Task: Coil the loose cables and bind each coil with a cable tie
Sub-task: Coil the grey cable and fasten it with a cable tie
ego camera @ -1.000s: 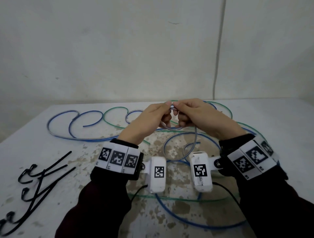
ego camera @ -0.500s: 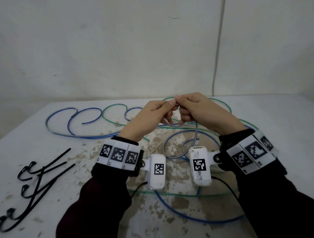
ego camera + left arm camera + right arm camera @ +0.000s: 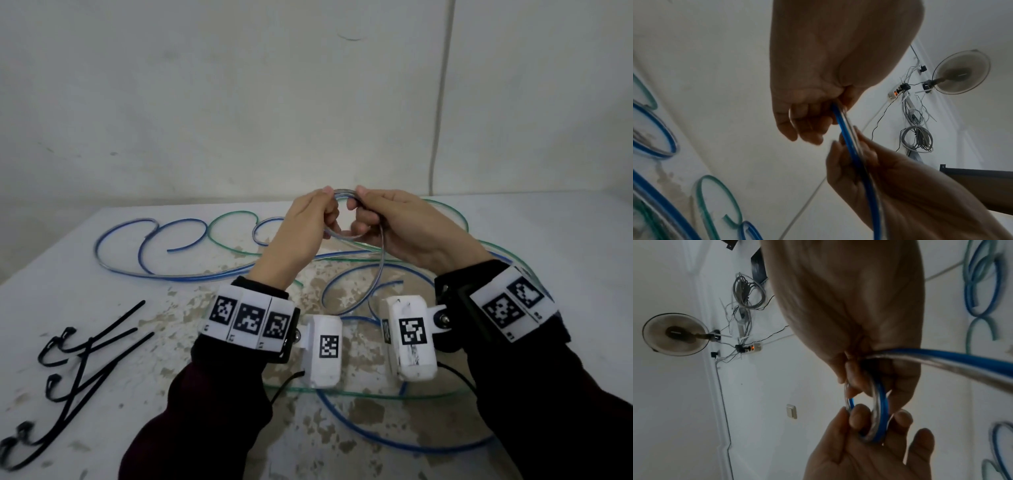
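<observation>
left hand: raised above the middle of the table, fingers curled, thumb and fingertips pinching the left side of a small loop of blue cable.
right hand: level with the left one and almost touching it, fingers curled round the right side of the same loop; the two thumbs nearly meet at the top of the loop.
loop: a small ring held upright between the two hands, clear of the table; in the right wrist view it shows as a blue cable with a pale silvery strip along it, at least two turns lying together.
loop's tail: one strand drops from under the right hand and curves down to the table between the two wrists.
rest of blue cable: sprawled in wide curves on the table, some to the far left, one big sweep near the person under the forearms.
green cable: loose on the table too, crossing the blue one at several spots, part at the far side, part near the wrists.
cable ties: a few black ones lying in a loose heap at the near left of the table, well apart from the hands, none on the loop.
table: white top with worn, brownish patches in the middle.
wall: plain and pale behind the table, a thin light cord running down it on the right.
</observation>
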Tool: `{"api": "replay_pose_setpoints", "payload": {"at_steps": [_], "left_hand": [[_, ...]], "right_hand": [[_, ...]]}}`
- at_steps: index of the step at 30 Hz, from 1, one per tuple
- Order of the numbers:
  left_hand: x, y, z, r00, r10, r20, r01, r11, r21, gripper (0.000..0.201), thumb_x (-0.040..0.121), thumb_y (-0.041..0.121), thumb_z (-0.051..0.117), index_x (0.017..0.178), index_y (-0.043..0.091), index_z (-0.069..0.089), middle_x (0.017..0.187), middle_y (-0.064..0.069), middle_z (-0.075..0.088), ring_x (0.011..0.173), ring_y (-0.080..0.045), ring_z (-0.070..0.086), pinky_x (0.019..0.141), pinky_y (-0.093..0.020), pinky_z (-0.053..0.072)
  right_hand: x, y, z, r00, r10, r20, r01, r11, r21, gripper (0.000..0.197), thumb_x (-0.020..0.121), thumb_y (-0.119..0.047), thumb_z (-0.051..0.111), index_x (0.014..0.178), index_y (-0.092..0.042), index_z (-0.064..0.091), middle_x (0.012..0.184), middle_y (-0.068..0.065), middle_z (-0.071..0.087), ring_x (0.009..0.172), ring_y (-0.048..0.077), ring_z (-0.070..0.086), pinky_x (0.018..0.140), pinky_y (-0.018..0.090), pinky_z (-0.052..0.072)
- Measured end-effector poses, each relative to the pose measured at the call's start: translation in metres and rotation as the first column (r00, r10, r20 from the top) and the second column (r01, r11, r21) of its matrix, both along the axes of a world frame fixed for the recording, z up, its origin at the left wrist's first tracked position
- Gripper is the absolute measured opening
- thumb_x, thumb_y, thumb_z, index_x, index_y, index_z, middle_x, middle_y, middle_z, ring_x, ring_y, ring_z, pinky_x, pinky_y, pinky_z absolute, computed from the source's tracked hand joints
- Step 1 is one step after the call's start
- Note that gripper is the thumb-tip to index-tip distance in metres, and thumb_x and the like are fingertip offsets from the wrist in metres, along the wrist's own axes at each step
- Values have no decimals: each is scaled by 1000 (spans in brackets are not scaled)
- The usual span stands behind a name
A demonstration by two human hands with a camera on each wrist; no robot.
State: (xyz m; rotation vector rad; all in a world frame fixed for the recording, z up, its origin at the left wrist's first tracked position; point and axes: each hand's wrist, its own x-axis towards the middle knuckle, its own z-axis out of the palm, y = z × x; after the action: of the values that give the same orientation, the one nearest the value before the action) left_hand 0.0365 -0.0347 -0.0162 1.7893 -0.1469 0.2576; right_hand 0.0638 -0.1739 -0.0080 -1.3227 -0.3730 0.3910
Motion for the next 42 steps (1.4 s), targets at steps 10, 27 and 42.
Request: {"api": "replay_pose_setpoints", "payload": {"at_steps": [10, 27, 42], "left_hand": [[-2, 12, 6, 938, -329, -107, 267, 885, -382, 34, 103, 17, 33, 72, 10, 45, 54, 5, 37, 57, -13, 42, 66, -23, 41], [-11, 6, 8, 838, -500, -219, 402, 836, -373, 28, 101, 15, 34, 83, 5, 54, 57, -1, 54, 63, -17, 62, 71, -26, 54], [-11, 12, 13, 909, -396, -132, 320, 865, -387, 31, 102, 19, 32, 78, 6, 46, 50, 8, 38, 49, -9, 33, 69, -27, 31]], "right_hand": [[-6, 3, 6, 994, -32, 101, 43, 993, -114, 38, 104, -21, 32, 77, -6, 54, 48, -2, 43, 46, 13, 48, 54, 22, 49], [-7, -18, 11, 953, 122, 278, 0, 916, -401, 36, 103, -24, 35, 72, -11, 46, 48, -10, 28, 40, 7, 23, 46, 20, 32], [-8, 0, 7, 977, 45, 206, -5, 982, -189, 37, 103, -25, 35, 72, -10, 51, 46, -10, 29, 42, 7, 28, 53, 20, 39]]}}
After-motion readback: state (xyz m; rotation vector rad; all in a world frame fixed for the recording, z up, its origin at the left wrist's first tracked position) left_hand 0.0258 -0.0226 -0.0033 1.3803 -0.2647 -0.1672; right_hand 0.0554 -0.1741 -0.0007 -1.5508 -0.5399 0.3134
